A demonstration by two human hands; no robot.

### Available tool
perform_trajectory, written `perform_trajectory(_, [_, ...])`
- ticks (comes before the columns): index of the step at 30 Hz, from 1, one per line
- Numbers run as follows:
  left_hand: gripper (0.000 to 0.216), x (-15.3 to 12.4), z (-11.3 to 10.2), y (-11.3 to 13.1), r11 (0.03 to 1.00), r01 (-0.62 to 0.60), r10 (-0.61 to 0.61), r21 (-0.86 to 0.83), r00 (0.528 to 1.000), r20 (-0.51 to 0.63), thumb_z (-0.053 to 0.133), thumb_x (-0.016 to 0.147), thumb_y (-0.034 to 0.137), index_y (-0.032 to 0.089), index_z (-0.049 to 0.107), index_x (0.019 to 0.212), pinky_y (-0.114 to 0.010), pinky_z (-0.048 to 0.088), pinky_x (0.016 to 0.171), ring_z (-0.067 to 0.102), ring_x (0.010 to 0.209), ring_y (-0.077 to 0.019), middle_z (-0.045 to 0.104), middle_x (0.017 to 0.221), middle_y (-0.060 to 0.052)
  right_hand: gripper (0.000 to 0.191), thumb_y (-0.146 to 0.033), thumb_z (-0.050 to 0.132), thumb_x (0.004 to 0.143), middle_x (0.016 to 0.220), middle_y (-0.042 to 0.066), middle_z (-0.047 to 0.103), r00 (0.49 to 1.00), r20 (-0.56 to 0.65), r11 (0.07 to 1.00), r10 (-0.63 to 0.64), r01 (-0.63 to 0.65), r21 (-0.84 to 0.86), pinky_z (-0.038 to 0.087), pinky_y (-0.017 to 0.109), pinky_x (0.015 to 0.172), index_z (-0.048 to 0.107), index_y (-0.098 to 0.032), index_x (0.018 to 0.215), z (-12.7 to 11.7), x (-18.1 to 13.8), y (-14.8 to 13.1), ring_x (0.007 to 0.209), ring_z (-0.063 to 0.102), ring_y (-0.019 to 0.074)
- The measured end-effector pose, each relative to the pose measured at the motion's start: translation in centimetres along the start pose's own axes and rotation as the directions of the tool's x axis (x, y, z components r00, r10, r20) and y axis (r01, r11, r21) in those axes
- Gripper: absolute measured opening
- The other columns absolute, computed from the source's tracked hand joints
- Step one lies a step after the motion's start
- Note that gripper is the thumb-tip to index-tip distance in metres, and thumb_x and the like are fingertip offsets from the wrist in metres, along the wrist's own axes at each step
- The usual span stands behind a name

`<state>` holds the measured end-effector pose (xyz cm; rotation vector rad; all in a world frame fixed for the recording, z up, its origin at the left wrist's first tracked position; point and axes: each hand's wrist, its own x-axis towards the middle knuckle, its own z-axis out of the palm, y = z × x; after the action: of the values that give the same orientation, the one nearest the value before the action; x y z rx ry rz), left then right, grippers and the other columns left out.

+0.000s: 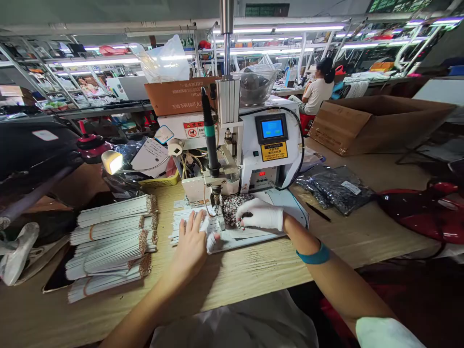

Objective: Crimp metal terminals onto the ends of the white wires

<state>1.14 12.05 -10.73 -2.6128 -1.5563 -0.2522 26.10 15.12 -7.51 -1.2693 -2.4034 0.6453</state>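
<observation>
close work, little room to spare

the left hand (192, 246) lies open and flat, fingers spread across a fan of loose white wires (184, 224) on a white work board (253, 238), just in front of the head (216, 195) of a benchtop wire-processing machine (268, 164). the right hand (259, 216), in a white glove with a teal band (313, 254) at the wrist, curls down near the wire ends — whether it pinches anything is too small to tell. a speckled heap of small parts (234, 208) sits between the machine head and the gloved hand.

to the left, tied bundles of white wires with copper-coloured ends (112, 251) lie stacked on the worktop (235, 278). to the right are black plastic bags (335, 191) and a black pen (318, 211). a co-worker (319, 89) sits well beyond the machine.

the main risk seems to be the fingers' closeness to the machine head: if it cycled with a fingertip beneath it, that finger could be pinched, or burned if the head runs hot. the loose wires are another weak spot — a slip of the left palm could knock them out of line or push them off the board. a stray wire could also catch in the small parts and scatter them.
</observation>
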Motion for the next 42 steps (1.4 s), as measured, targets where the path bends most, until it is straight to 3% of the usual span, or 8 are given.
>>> perform_trajectory(3, [0.026, 2.3, -1.2, -1.1, 0.999, 0.012, -0.012, -0.052, 1.000, 0.013, 0.046, 0.079, 0.013, 0.014, 0.064, 0.097, -0.038, 0.042, 0.088, 0.050, 0.104, -0.0251, 0.057, 0.112, -0.012, 0.014, -0.016, 0.059, 0.072, 0.078, 0.002, 0.068, 0.999, -0.026, 0.999, 0.025, -0.026, -0.032, 0.039, 0.023, 0.067, 0.070, -0.018, 0.080, 0.5, 0.3, -0.2, 0.075, 0.059, 0.0147])
perform_trajectory(7, [0.031, 5.0, -1.9, -2.0, 0.982, 0.026, -0.006, -0.185, 0.994, 0.106, 0.044, 0.066, 0.001, 0.014, 0.063, 0.087, -0.027, 0.043, 0.080, 0.055, 0.088, -0.0183, 0.061, 0.092, -0.008, 0.015, -0.021, 0.057, 0.076, 0.083, 0.005, 0.068, 0.982, -0.178, 0.989, 0.062, -0.084, -0.118, 0.038, 0.024, 0.068, 0.069, -0.016, 0.082, 1.3, 1.9, -1.3, 0.078, 0.058, 0.0157])
perform_trajectory(12, [0.024, 5.7, -2.0, -2.2, 0.940, 0.037, 0.019, -0.340, 0.987, 0.161, 0.043, 0.064, 0.000, 0.015, 0.061, 0.071, -0.023, 0.043, 0.069, 0.056, 0.075, -0.0152, 0.062, 0.077, -0.004, 0.013, -0.023, 0.059, 0.077, 0.085, 0.006, 0.066, 0.990, -0.046, 0.980, 0.131, -0.136, -0.148, 0.040, 0.025, 0.069, 0.067, -0.014, 0.081, 1.5, 2.8, -1.9, 0.081, 0.058, 0.0167])
perform_trajectory(19, [0.023, 3.8, -0.2, -3.0, 0.958, -0.079, 0.046, -0.274, 0.991, -0.123, 0.045, 0.071, 0.006, 0.014, 0.064, 0.078, -0.031, 0.044, 0.083, 0.050, 0.094, -0.0197, 0.058, 0.099, -0.008, 0.029, -0.034, 0.050, 0.088, 0.106, 0.008, 0.058, 0.987, -0.031, 0.978, 0.157, -0.160, -0.133, 0.048, 0.038, 0.078, 0.056, -0.013, 0.108, -0.2, 1.9, -1.8, 0.091, 0.058, 0.0177])
perform_trajectory(25, [0.036, 2.4, 1.1, -3.1, 0.924, -0.138, 0.087, -0.356, 0.984, -0.158, 0.040, 0.070, 0.003, 0.016, 0.066, 0.091, -0.034, 0.042, 0.090, 0.047, 0.101, -0.0198, 0.056, 0.106, -0.007, 0.021, -0.027, 0.059, 0.077, 0.082, 0.004, 0.067, 0.983, -0.068, 0.981, 0.173, -0.178, -0.081, 0.043, 0.026, 0.067, 0.069, -0.013, 0.087, -1.3, 1.1, -1.1, 0.077, 0.059, 0.0173])
perform_trajectory(31, [0.029, 3.1, 0.8, -2.3, 0.917, -0.169, 0.097, -0.362, 0.973, -0.208, 0.041, 0.077, 0.008, 0.014, 0.063, 0.095, -0.032, 0.043, 0.084, 0.048, 0.094, -0.0195, 0.055, 0.097, -0.009, 0.018, -0.023, 0.062, 0.068, 0.075, 0.002, 0.067, 0.991, -0.071, 0.993, 0.113, -0.115, -0.026, 0.041, 0.024, 0.064, 0.072, -0.016, 0.082, 0.0, 0.2, -1.5, 0.072, 0.058, 0.0155])
perform_trajectory(38, [0.018, 5.0, -0.9, -2.7, 0.931, -0.050, 0.057, -0.362, 0.998, 0.010, 0.049, 0.074, 0.014, 0.015, 0.065, 0.081, -0.027, 0.042, 0.074, 0.054, 0.080, -0.0182, 0.062, 0.083, -0.007, 0.016, -0.020, 0.060, 0.068, 0.077, 0.003, 0.069, 0.964, -0.137, 0.966, 0.226, -0.239, -0.092, 0.041, 0.023, 0.064, 0.071, -0.016, 0.079, 1.2, 4.0, -1.4, 0.072, 0.059, 0.0156])
perform_trajectory(42, [0.017, 5.9, -1.4, -2.7, 0.910, 0.022, 0.036, -0.415, 0.991, 0.131, 0.049, 0.072, 0.014, 0.015, 0.066, 0.074, -0.022, 0.041, 0.066, 0.057, 0.070, -0.0161, 0.065, 0.074, -0.005, 0.014, -0.013, 0.060, 0.064, 0.076, 0.003, 0.068, 0.964, -0.163, 0.977, 0.209, -0.197, 0.084, 0.042, 0.022, 0.064, 0.069, -0.013, 0.075, 1.6, 4.4, -1.3, 0.072, 0.060, 0.0144])
